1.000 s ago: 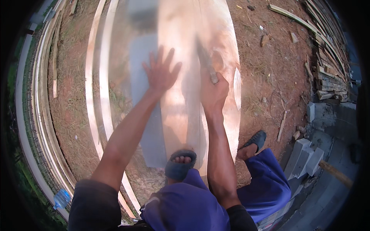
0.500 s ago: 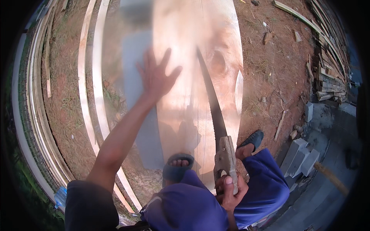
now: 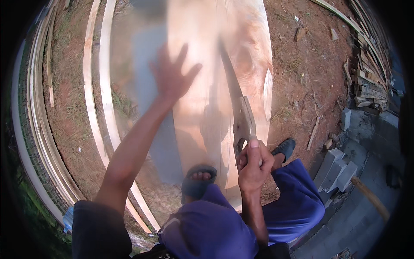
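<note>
A broad sheet of pale plywood [image 3: 194, 134] stretches away from me, with a lengthwise line along it. My right hand [image 3: 254, 166] is wrapped round the handle of a handsaw [image 3: 233, 86]. Its toothed blade points away from me, and the tip meets the sheet near that line, where haze blurs it. Flat on the sheet's left edge lies my left hand [image 3: 174, 77], fingers spread, holding nothing. One sandalled foot [image 3: 199, 179] rests on the near end of the plywood. My other foot [image 3: 284, 149] is on the ground to the right.
Two long wooden strips [image 3: 105, 64] lie on the ground at left, with more long boards [image 3: 39, 108] beyond. A grey panel [image 3: 161, 151] shows under the sheet's left side. Stacked timber [image 3: 371, 86], grey blocks [image 3: 334, 172] and a wooden handle [image 3: 371, 198] are at right.
My right hand has pushed the saw forward, away from me, so the handle is now over the plywood. My left hand keeps its place on the sheet.
</note>
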{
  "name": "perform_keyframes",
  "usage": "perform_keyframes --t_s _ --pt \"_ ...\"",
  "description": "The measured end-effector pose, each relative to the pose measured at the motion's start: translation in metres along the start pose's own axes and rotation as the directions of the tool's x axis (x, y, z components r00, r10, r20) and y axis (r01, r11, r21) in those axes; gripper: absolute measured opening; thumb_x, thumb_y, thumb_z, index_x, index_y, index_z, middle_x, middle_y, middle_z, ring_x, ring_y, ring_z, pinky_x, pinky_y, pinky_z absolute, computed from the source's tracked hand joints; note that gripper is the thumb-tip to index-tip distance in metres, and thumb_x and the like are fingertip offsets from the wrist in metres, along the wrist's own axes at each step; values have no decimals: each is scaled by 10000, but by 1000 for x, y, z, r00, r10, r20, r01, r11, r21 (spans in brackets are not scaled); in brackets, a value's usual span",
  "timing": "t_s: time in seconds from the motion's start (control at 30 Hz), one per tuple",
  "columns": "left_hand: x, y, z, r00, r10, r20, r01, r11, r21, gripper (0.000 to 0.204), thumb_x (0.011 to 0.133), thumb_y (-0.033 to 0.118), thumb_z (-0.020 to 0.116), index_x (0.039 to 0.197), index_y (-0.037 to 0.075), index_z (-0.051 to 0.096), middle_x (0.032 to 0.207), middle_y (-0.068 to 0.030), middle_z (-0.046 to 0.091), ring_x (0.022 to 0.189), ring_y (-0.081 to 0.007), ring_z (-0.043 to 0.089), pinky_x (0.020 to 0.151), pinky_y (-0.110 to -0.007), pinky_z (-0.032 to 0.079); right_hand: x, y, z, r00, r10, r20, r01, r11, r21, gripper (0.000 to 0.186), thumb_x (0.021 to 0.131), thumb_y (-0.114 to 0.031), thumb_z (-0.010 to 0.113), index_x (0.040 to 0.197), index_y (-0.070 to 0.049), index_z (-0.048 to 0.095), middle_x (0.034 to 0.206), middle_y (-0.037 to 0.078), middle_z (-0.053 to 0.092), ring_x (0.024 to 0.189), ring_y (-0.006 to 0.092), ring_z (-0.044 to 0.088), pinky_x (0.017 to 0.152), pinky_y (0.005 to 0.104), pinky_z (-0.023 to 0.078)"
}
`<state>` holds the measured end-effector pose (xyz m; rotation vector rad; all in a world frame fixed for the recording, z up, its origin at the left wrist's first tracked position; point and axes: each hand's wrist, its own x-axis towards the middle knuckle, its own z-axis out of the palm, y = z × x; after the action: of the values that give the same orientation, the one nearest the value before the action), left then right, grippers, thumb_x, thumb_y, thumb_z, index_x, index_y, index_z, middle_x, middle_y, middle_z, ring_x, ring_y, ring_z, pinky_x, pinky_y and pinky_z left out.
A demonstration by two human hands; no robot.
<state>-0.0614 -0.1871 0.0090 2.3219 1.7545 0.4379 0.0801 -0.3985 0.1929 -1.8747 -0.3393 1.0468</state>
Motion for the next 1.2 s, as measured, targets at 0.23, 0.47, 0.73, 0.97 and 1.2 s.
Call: perform_keyframes --t_s 0.23,0.47,0.73,0.97,1.2 --pt "1 6 0 1000 8 12 -9 999 35 753 881 629 667 1525 291 470 1605 -256 253 1513 -446 198 1159 -729 76 -8 -11 -9 998 -55 11 55 997 -54 426 1013 -248 557 658 -19 497 538 21 482 523 75 434 489 280 333" --pt "4 12 3 1000 18 20 -18 1000 1 754 886 625 661 1531 289 462 1611 -246 252 1521 -439 180 1167 -714 65 84 -36 56 990 -137 23 138 959 -249 426 936 -283 662 707 62 561 584 166 588 566 168 562 558 382 452" --pt "0 13 4 999 44 25 -44 998 35 776 883 615 670 1535 250 460 1612 -250 256 1521 -456 176 1168 -711 65 -44 -2 -29 995 -94 24 93 995 37 172 892 7 653 748 61 575 600 92 642 607 93 654 569 273 556" --pt "7 24 -2 999 36 40 -36 999 -2 773 888 607 669 1537 246 456 1617 -251 250 1519 -461 179 1173 -703 67 109 -24 55 987 -159 -14 156 980 -125 307 843 -196 674 724 68 570 575 172 581 540 178 564 536 389 460" --pt "-1 12 1 999 6 38 -7 1000 16 772 889 626 656 1538 258 455 1628 -231 233 1529 -444 158 1177 -697 43 -62 28 -52 990 -131 60 136 986 -95 194 869 28 648 702 34 550 586 33 588 576 36 538 507 241 440"
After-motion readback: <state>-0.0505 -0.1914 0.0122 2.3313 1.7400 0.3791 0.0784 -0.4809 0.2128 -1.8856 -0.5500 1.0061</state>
